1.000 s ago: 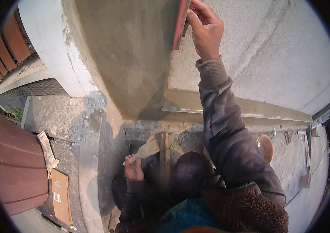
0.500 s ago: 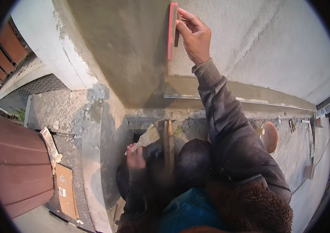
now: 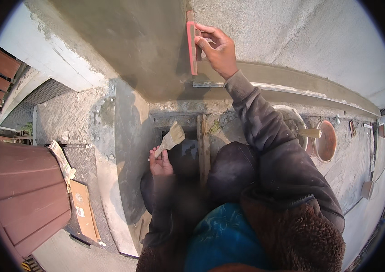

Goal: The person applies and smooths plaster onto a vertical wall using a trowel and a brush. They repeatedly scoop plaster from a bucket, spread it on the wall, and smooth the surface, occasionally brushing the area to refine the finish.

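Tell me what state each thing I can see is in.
Right hand: gripping the red float
Left hand: gripping the brush
Red float: held up at the wall
Brush: held by its handle, bristles exposed
Orange bucket: open, contents unclear
Cardboard: lying on the tread plate
Dark plaster: smooth, dampness unclear

float (image 3: 192,50): pink-red edge | brush (image 3: 173,137): cream | container (image 3: 24,195): maroon | shirt (image 3: 224,233): blue, seemingly swirl-patterned

Brush (image 3: 174,136): left hand (image 3: 161,165) is covering part of its handle.
Bin (image 3: 29,195): left of that grip, picture's edge is cropping it.
Bucket (image 3: 296,118): sleeve (image 3: 258,120) is hiding its side.
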`<action>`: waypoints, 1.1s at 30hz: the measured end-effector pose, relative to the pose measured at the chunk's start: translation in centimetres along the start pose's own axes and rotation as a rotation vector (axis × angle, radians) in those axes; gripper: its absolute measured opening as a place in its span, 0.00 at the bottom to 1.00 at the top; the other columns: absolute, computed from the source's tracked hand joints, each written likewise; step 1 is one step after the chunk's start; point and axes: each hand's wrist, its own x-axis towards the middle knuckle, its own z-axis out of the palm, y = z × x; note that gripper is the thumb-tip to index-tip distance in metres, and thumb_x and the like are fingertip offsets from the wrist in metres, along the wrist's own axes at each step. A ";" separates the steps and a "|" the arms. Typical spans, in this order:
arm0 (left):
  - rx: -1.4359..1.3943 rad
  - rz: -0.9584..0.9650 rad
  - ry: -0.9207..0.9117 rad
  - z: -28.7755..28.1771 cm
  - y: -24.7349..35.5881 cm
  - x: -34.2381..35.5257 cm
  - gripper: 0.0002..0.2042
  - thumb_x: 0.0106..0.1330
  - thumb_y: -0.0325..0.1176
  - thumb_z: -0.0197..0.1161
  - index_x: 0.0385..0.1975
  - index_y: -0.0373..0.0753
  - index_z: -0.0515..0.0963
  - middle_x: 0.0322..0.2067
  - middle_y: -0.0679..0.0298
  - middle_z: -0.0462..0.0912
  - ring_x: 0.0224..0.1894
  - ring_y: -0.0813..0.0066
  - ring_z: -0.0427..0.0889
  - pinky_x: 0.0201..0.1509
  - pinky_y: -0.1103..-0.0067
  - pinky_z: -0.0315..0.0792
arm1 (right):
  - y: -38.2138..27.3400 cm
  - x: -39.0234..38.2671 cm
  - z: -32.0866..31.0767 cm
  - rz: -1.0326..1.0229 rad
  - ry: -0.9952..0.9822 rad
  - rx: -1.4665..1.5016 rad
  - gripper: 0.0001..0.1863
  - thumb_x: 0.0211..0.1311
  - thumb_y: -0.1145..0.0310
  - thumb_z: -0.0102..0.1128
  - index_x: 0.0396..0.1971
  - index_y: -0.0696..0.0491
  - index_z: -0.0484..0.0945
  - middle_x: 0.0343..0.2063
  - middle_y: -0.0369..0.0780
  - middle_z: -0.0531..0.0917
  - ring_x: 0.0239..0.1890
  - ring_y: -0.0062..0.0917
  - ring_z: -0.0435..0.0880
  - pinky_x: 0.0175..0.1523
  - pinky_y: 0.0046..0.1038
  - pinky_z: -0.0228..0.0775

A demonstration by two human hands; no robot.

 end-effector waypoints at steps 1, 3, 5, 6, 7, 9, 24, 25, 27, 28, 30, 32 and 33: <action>-0.006 0.008 -0.004 0.1 -0.3 0.2 0.12 0.73 0.37 0.62 0.49 0.38 0.74 0.47 0.65 0.81 0.56 0.71 0.79 0.59 0.73 0.80 | 0.3 -0.7 -0.6 0.057 -0.044 -0.025 0.17 0.65 0.71 0.67 0.53 0.54 0.82 0.48 0.38 0.84 0.52 0.22 0.83 0.53 0.29 0.79; -0.029 0.004 -0.008 -0.1 -0.4 0.1 0.12 0.73 0.37 0.62 0.49 0.38 0.74 0.47 0.65 0.81 0.56 0.71 0.80 0.59 0.73 0.81 | 0.8 -1.7 -2.1 0.106 -0.007 0.026 0.17 0.65 0.71 0.67 0.54 0.53 0.81 0.48 0.37 0.84 0.52 0.22 0.83 0.55 0.30 0.79; -0.070 -0.006 -0.009 -0.1 0.0 0.1 0.12 0.74 0.37 0.62 0.49 0.37 0.74 0.48 0.64 0.81 0.56 0.70 0.79 0.58 0.73 0.81 | 0.4 -1.8 -4.0 0.091 0.061 0.016 0.20 0.66 0.71 0.66 0.57 0.56 0.77 0.50 0.39 0.83 0.52 0.23 0.83 0.57 0.31 0.79; -0.085 -0.006 -0.015 0.0 0.2 0.3 0.12 0.74 0.37 0.62 0.49 0.37 0.74 0.48 0.64 0.81 0.56 0.70 0.79 0.58 0.73 0.82 | -0.3 -1.9 -5.6 0.103 0.090 0.092 0.21 0.66 0.71 0.66 0.58 0.57 0.76 0.51 0.40 0.82 0.53 0.24 0.82 0.58 0.31 0.78; -0.093 -0.001 -0.016 0.1 0.7 0.4 0.11 0.74 0.37 0.61 0.49 0.37 0.74 0.48 0.64 0.81 0.56 0.70 0.79 0.58 0.73 0.82 | -2.4 -2.3 -6.5 0.121 0.123 0.175 0.23 0.66 0.72 0.66 0.59 0.58 0.74 0.52 0.41 0.81 0.53 0.25 0.82 0.58 0.31 0.77; -0.112 -0.018 -0.069 0.9 0.8 0.1 0.11 0.75 0.37 0.60 0.49 0.37 0.75 0.48 0.62 0.81 0.56 0.70 0.79 0.57 0.74 0.83 | -3.9 -5.6 -7.1 0.186 0.113 0.280 0.25 0.66 0.72 0.67 0.61 0.59 0.71 0.53 0.42 0.80 0.55 0.26 0.81 0.59 0.30 0.77; 0.473 0.459 -0.131 13.4 7.5 -6.2 0.20 0.75 0.41 0.58 0.55 0.30 0.68 0.45 0.49 0.80 0.45 0.61 0.85 0.42 0.71 0.88 | -9.3 -3.6 -1.8 -0.005 0.106 0.266 0.24 0.61 0.78 0.67 0.57 0.59 0.72 0.46 0.41 0.77 0.45 0.25 0.81 0.43 0.27 0.81; 0.525 0.550 -0.171 13.6 9.4 -7.2 0.20 0.76 0.42 0.57 0.55 0.29 0.67 0.43 0.49 0.81 0.42 0.62 0.85 0.39 0.72 0.88 | -10.0 -2.6 0.5 -0.096 0.218 0.227 0.20 0.62 0.77 0.67 0.55 0.60 0.77 0.43 0.41 0.79 0.40 0.24 0.81 0.42 0.27 0.79; 0.642 0.687 -0.242 14.7 13.2 -7.4 0.21 0.77 0.42 0.55 0.54 0.27 0.67 0.39 0.48 0.82 0.39 0.62 0.85 0.35 0.73 0.87 | -9.6 -2.7 -0.5 -0.220 -0.104 -0.234 0.28 0.57 0.78 0.70 0.57 0.57 0.68 0.50 0.42 0.74 0.46 0.25 0.80 0.36 0.24 0.80; 0.710 0.742 -0.270 15.7 15.5 -7.3 0.21 0.77 0.42 0.55 0.54 0.26 0.68 0.38 0.48 0.82 0.38 0.63 0.85 0.34 0.74 0.87 | -9.0 -4.0 1.0 -0.227 -0.138 -0.274 0.32 0.62 0.76 0.68 0.62 0.57 0.60 0.55 0.45 0.71 0.55 0.31 0.77 0.49 0.30 0.80; 0.797 0.737 -0.331 17.4 17.1 -5.0 0.22 0.77 0.42 0.54 0.55 0.25 0.68 0.36 0.48 0.82 0.36 0.64 0.85 0.33 0.74 0.86 | -5.8 -8.4 4.4 -0.138 0.031 -0.373 0.31 0.60 0.78 0.68 0.60 0.56 0.60 0.56 0.48 0.67 0.52 0.32 0.78 0.44 0.28 0.81; 0.856 0.713 -0.337 19.1 18.0 -2.1 0.23 0.76 0.43 0.54 0.55 0.24 0.68 0.34 0.49 0.82 0.35 0.66 0.84 0.32 0.73 0.85 | -0.7 -14.9 8.9 -0.020 0.222 -0.357 0.32 0.59 0.80 0.67 0.59 0.58 0.60 0.55 0.49 0.67 0.50 0.32 0.80 0.43 0.30 0.84; 0.880 0.692 -0.360 19.5 17.5 -0.4 0.25 0.75 0.43 0.56 0.56 0.23 0.69 0.33 0.50 0.82 0.34 0.68 0.83 0.31 0.75 0.83 | 1.1 -17.5 10.8 0.073 0.368 -0.368 0.31 0.56 0.78 0.71 0.57 0.57 0.63 0.53 0.52 0.71 0.51 0.38 0.81 0.43 0.30 0.84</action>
